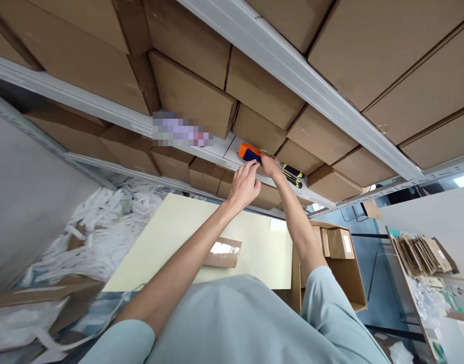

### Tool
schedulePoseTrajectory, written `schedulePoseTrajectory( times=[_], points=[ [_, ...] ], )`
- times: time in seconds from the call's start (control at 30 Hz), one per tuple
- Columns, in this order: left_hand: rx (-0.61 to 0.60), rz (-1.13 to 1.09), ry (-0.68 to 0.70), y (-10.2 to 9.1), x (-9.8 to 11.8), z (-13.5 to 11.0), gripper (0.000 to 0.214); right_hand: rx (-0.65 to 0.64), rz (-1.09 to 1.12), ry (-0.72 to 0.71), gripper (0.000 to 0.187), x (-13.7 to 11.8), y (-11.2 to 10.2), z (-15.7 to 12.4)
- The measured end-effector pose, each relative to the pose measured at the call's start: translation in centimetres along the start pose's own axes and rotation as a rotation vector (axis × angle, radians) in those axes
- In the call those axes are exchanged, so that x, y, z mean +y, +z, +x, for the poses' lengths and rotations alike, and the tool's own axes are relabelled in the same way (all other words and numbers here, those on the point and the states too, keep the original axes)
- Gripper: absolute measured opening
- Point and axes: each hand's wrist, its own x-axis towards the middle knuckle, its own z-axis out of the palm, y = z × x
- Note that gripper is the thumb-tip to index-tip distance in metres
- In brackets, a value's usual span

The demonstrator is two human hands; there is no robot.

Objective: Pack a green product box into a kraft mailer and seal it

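Both my arms reach up to a grey metal shelf (220, 146). An orange and blue tape dispenser (248, 152) lies on that shelf between cardboard boxes. My right hand (270, 165) rests against the dispenser's right end; whether the fingers close around it is hidden. My left hand (244, 186) is just below and in front of the dispenser, fingers loosely curled, holding nothing that I can see. Two black and yellow tools (292, 175) lie on the shelf just right of my right hand.
Brown cardboard boxes (190, 96) fill the shelves above and below. A pale yellow tabletop (179, 227) carries a small taped box (223, 253). White packing strips (103, 222) pile at the left. An open carton (338, 253) stands at the right, flattened cartons (421, 255) beyond.
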Motion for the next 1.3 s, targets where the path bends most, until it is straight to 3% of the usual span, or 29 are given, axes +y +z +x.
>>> schedulePoseTrajectory(
  times=[0.1,0.17,0.23,0.3,0.33,0.4,0.47,0.53,0.6,0.73,0.87,0.97,1.1,1.3],
  points=[
    [0.022,-0.001,-0.025,-1.2,-1.7,-1.7,0.057,0.009,0.003,0.035,0.04,-0.5,0.8,1.9],
    [0.019,-0.003,-0.083,-1.9,-4.1,-4.2,0.056,0.12,0.037,0.052,0.047,-0.3,2.0,1.1],
    [0.0,-0.004,-0.187,-2.7,-7.4,-8.0,0.058,0.34,0.13,0.051,0.051,0.1,4.5,-1.7],
    [-0.042,0.017,-0.361,-3.6,-10.8,-13.1,0.06,0.545,0.281,0.049,0.055,0.3,8.9,-6.8],
    [-0.077,0.041,-0.482,-4.0,-12.2,-15.9,0.062,0.572,0.372,0.065,0.057,0.0,11.6,-10.2],
    [-0.178,0.095,-0.726,-4.8,-14.0,-21.3,0.066,0.483,0.545,0.137,0.064,-1.5,17.4,-17.9],
    [-0.29,0.137,-0.895,-5.2,-14.6,-25.7,0.068,0.291,0.7,0.27,0.074,-4.3,22.7,-25.5],
    [-0.379,0.157,-0.958,-4.9,-14.4,-28.6,0.066,0.106,0.824,0.454,0.086,-7.5,26.8,-31.3],
    [-0.439,0.163,-0.956,-4.0,-13.7,-30.0,0.061,-0.009,0.896,0.611,0.094,-10.1,29.6,-34.4],
    [-0.493,0.184,-0.918,-1.7,-12.3,-30.2,0.054,-0.078,0.906,0.699,0.097,-12.1,32.6,-34.1],
    [-0.511,0.273,-0.954,-0.3,-12.2,-30.0,0.071,-0.126,0.833,0.739,0.096,-11.4,34.3,-32.0],
    [-0.555,0.254,-0.92,-0.4,-13.4,-30.5,0.071,-0.221,0.804,0.73,0.091,-10.3,35.2,-31.6],
    [-0.604,0.164,-0.832,-1.8,-15.3,-30.6,0.055,-0.246,0.788,0.677,0.079,-8.9,35.0,-31.9],
    [-0.564,0.066,-0.704,-3.1,-16.7,-27.4,0.047,-0.082,0.728,0.572,0.044,-7.3,32.7,-30.3]
  ],
)
